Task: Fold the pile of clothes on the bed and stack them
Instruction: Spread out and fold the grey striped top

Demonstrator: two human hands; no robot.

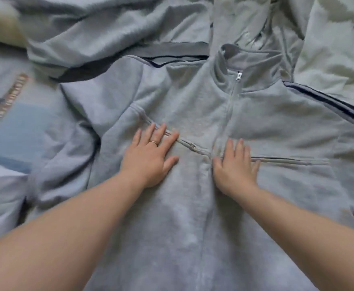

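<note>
Bedding surrounds the grey jacket (182,97): a pale leaf-print sheet (329,49) beyond its striped sleeve, a blue-patched cover (14,127) on the opposite side, and rumpled grey clothes (87,34) past its collar. The jacket lies front-up mid-bed, zipped to a stand collar, with navy stripes along the shoulders. Both hands press flat on its chest with fingers straight and spread, the left hand (151,156), wearing a ring (153,142), and the right hand (235,166) on either side of the centre zip.

Light grey zip jacket (193,106) with dark navy sleeve stripes (327,99); pale leaf-patterned bedsheet (335,38).
</note>
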